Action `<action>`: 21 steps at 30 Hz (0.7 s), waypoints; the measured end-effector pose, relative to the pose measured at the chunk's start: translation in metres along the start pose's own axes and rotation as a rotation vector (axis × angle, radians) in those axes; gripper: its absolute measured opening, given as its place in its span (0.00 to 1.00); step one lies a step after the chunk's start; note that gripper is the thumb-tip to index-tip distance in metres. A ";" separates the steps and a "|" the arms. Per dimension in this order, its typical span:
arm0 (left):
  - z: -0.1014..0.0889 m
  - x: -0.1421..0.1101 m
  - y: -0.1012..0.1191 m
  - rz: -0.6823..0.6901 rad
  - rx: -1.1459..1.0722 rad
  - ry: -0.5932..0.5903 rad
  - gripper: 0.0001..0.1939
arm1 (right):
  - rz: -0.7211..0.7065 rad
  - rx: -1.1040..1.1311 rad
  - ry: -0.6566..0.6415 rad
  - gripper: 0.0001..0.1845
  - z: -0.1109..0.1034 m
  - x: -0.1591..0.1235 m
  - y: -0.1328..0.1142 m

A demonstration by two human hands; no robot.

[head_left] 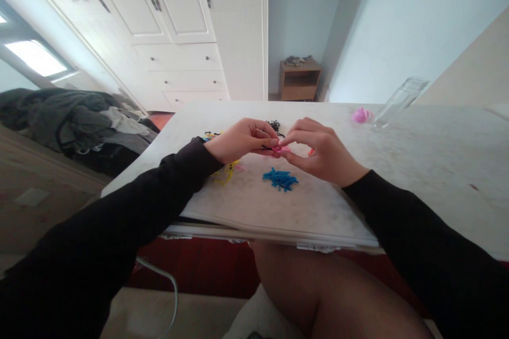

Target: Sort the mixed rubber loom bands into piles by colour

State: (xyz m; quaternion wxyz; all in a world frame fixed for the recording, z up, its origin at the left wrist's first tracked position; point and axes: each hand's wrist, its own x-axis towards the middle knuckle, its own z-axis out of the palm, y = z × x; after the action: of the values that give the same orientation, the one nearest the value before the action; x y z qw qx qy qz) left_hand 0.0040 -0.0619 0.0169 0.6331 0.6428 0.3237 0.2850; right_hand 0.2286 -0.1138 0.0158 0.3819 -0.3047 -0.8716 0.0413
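My left hand (249, 140) pinches a thin black strand (267, 147) and a small pink piece (281, 149) over the white table. My right hand (318, 148) closes thumb and forefinger on the pink piece's other side, so the fingertips of both hands nearly meet. Fingers partly cover the piece, and its exact kind is too small to tell. Just below the hands lies a pile of small blue strips (280, 179). A heap of thin black loops (274, 126) sits behind them. Yellow strips (226, 174) lie beside my left wrist, and a few orange-red bits (310, 152) show behind my right hand.
The marbled white table (326, 212) has its front edge close to my legs. At its far right, a clear glass bottle (401, 100) leans beside a pink-purple object (361, 115). Dark clothes (71, 122) are heaped to the left. A white wardrobe (175, 10) stands beyond.
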 end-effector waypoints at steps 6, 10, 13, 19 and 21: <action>-0.001 0.000 0.000 -0.036 -0.026 -0.036 0.22 | -0.047 -0.032 -0.027 0.07 0.008 0.000 0.005; 0.001 -0.002 0.002 -0.029 -0.026 -0.045 0.21 | -0.008 -0.017 -0.013 0.06 0.007 0.000 0.004; 0.001 -0.002 0.002 -0.023 -0.009 -0.038 0.21 | 0.032 -0.022 0.026 0.05 0.004 0.001 0.002; -0.007 0.003 0.002 0.077 0.042 0.117 0.22 | 0.170 -0.069 0.174 0.06 0.000 0.002 0.005; -0.013 0.007 0.003 0.160 0.078 0.244 0.21 | 0.202 -0.069 0.191 0.06 0.001 0.002 0.007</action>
State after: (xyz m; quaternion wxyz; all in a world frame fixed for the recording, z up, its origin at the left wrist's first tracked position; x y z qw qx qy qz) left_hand -0.0016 -0.0487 0.0201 0.5386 0.6514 0.3568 0.3978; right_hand 0.2307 -0.1068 0.0140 0.4464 -0.4064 -0.7970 0.0204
